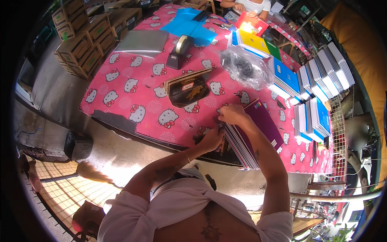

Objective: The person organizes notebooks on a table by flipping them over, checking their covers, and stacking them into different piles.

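Observation:
A stack of spiral notebooks with a purple cover [264, 125] lies at the table's near edge, its wire-bound side toward me. At the upper left corner of the stack my right hand [234, 115] is closed in a pinch, and the wrist passes over the notebooks. Just below it, by the table edge, my left hand [213, 139] has its fingers curled together. Something small and dark shows between the two hands, too small to name. The fingertips of both hands are partly hidden.
On the pink patterned table [151, 107] are a tape dispenser [180, 52], dark cardboard pieces [188, 88], clear plastic wrap [246, 68] and clear sheets [143, 42]. Notebook stacks [312, 119] line the right side. Another person [252, 8] holds a red item opposite. Cartons [82, 50] stand left.

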`<state>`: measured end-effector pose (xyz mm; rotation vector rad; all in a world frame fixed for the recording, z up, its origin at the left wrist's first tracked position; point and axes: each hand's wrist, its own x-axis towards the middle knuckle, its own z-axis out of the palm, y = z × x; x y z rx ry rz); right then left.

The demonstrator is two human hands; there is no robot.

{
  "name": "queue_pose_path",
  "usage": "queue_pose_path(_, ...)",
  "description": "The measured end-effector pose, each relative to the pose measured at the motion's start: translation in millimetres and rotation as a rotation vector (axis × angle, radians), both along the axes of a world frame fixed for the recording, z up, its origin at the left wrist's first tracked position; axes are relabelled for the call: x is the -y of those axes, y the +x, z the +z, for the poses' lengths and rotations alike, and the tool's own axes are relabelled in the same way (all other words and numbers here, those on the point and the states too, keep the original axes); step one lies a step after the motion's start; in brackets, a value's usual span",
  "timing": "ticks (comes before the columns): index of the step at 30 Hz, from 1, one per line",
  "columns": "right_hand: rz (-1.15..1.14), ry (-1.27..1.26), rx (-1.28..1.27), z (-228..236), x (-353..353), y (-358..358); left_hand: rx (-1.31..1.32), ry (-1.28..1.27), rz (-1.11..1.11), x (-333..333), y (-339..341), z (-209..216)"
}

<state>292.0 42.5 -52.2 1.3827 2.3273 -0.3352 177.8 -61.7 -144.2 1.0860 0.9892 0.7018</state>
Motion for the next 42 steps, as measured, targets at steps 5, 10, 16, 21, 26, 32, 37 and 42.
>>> queue_pose_path(5, -0.062, 0.085, -0.088, -14.1, -1.4, 5.2, 0.073, -0.054, -0.033, 5.4, -6.1, 2.1)
queue_pose_path(10, -0.044, 0.046, -0.062, -12.5, -2.1, -3.1, -0.002, -0.003, -0.015, 4.4, -8.4, -13.9)
queue_pose_path(16, 0.058, -0.007, 0.043, -10.9, -5.0, -1.1, 0.036, -0.027, 0.040, -0.9, -1.5, -14.9)
queue_pose_path(21, 0.003, 0.040, 0.046, -20.9, -5.0, -0.4, 0.050, -0.035, -0.016, 5.1, -9.3, -7.5)
queue_pose_path(26, -0.016, 0.130, -0.041, -32.8, -7.6, 7.7, 0.015, -0.116, -0.027, 5.5, -8.8, -11.2)
queue_pose_path(32, 0.124, 0.049, 0.038, -32.3, -10.8, 6.0, 0.004, 0.037, 0.015, -5.8, -4.6, -25.4)
queue_pose_path(37, 0.040, 0.095, 0.037, -40.8, -9.2, 2.2, -0.015, -0.041, -0.055, -3.1, -11.6, -21.8)
queue_pose_path(42, 0.039, 0.151, -0.026, -42.7, -13.0, -0.9, 0.059, -0.096, -0.017, 0.8, -10.5, -30.9)
